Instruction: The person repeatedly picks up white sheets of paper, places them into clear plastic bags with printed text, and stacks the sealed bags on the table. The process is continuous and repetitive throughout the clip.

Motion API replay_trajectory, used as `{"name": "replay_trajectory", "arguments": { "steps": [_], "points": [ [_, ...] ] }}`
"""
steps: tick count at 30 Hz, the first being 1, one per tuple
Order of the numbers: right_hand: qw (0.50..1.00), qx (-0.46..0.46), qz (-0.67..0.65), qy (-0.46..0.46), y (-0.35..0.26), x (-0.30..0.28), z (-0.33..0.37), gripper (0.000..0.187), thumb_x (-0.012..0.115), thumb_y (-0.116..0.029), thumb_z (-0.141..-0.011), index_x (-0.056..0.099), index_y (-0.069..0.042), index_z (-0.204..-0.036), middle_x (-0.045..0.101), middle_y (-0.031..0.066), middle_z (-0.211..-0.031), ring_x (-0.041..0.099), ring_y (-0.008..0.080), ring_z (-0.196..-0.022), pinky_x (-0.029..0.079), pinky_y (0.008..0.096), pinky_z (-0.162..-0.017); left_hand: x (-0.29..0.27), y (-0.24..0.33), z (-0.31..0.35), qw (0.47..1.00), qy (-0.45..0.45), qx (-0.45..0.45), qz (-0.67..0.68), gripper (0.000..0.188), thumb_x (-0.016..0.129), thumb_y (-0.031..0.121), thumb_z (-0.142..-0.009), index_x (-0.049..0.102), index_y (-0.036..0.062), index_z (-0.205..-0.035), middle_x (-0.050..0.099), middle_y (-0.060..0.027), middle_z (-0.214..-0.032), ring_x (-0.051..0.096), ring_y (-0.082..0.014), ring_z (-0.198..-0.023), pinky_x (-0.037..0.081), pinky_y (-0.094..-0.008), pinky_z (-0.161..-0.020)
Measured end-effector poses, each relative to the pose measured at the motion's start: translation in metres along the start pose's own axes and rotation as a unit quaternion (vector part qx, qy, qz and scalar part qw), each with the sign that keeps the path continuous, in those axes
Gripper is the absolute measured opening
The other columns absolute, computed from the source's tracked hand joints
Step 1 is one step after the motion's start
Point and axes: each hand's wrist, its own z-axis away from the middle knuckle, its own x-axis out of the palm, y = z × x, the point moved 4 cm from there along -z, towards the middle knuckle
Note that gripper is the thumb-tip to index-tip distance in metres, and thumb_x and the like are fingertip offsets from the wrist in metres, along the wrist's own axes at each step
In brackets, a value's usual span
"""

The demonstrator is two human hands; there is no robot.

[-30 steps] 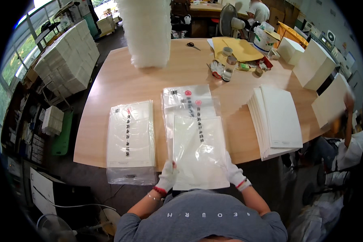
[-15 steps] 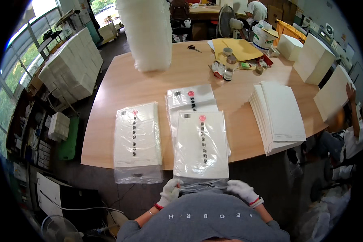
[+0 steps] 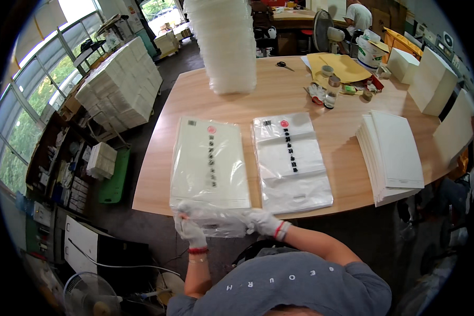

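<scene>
A clear plastic bag with a sheaf of cream paper inside point(image 3: 210, 168) lies at the table's near left edge, over where the other filled bag lay. Its loose, crinkled end hangs past the edge. My left hand point(image 3: 191, 230), in a white knit glove, is closed on the left corner of that end. My right hand point(image 3: 264, 223), gloved alike, grips its right corner. To the right lies a flat pile of printed plastic bags point(image 3: 292, 163), with a red round mark and dark characters.
A stack of white paper point(image 3: 395, 152) sits at the right; larger paper blocks point(image 3: 432, 81) stand behind it. A tall pile of translucent plastic point(image 3: 229, 47), scissors point(image 3: 285, 66), a bottle point(image 3: 332, 92) and yellow sheets point(image 3: 342, 68) are farther back. A person point(image 3: 359, 16) sits beyond.
Both hands have carried the filled bag left, from the flat bag pile onto the left stack. The flat bag pile is now uncovered. The head view has shifted left.
</scene>
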Motion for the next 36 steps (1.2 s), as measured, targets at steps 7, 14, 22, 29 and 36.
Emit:
{"name": "replay_trajectory", "arguments": {
  "steps": [7, 14, 22, 29, 36],
  "points": [
    [0.966, 0.055, 0.238, 0.078, 0.043, 0.01, -0.025, 0.032, 0.048, -0.029, -0.091, 0.047, -0.002, -0.106, 0.055, 0.0054, -0.081, 0.055, 0.014, -0.06, 0.053, 0.0315, -0.055, -0.129, -0.149, -0.052, 0.963, -0.008, -0.158, -0.217, 0.008, 0.046, 0.007, -0.079, 0.051, 0.006, -0.074, 0.047, 0.0008, -0.07, 0.048, -0.0126, -0.068, 0.039, -0.0241, -0.061],
    [0.959, 0.112, 0.236, 0.109, 0.035, -0.063, 0.056, 0.033, 0.047, -0.031, -0.091, 0.051, -0.004, -0.11, 0.058, 0.004, -0.089, 0.057, 0.0102, -0.067, 0.049, 0.0249, -0.058, 0.065, -0.062, 0.045, 0.837, -0.343, 0.138, -0.403, 0.018, 0.055, 0.0, -0.075, 0.057, 0.002, -0.092, 0.056, -0.0143, -0.093, 0.055, -0.0272, -0.088, 0.045, -0.0359, -0.08],
    [0.941, 0.028, 0.107, 0.321, -0.003, -0.099, 0.168, 0.028, 0.049, -0.023, -0.091, 0.048, -0.003, -0.11, 0.056, 0.0057, -0.084, 0.055, 0.0113, -0.066, 0.049, 0.0269, -0.06, 0.252, -0.106, 0.177, 0.664, -0.549, 0.252, -0.441, 0.029, 0.061, 0.036, -0.075, 0.06, 0.0117, -0.09, 0.055, -0.0099, -0.1, 0.051, -0.0296, -0.092, 0.039, -0.0382, -0.084],
    [0.969, -0.057, 0.026, 0.24, -0.019, -0.129, 0.161, 0.022, 0.051, -0.02, -0.09, 0.049, -0.002, -0.104, 0.05, 0.0026, -0.077, 0.046, 0.0085, -0.059, 0.041, 0.023, -0.053, 0.275, -0.121, 0.145, 0.7, -0.638, -0.052, -0.316, 0.02, 0.053, 0.023, -0.081, 0.057, 0.0048, -0.088, 0.06, -0.0171, -0.076, 0.058, -0.0312, -0.075, 0.044, -0.0383, -0.067],
    [0.878, -0.191, 0.255, 0.356, -0.128, -0.133, 0.075, 0.026, 0.057, -0.025, -0.086, 0.06, -0.004, -0.101, 0.06, 0.0028, -0.086, 0.057, 0.0174, -0.081, 0.046, 0.0304, -0.07, 0.298, -0.126, 0.119, 0.728, -0.649, -0.043, -0.215, 0.017, 0.05, 0.021, -0.087, 0.053, 0.0044, -0.088, 0.062, -0.0159, -0.079, 0.059, -0.0258, -0.069, 0.045, -0.0387, -0.063]
  ]
}}
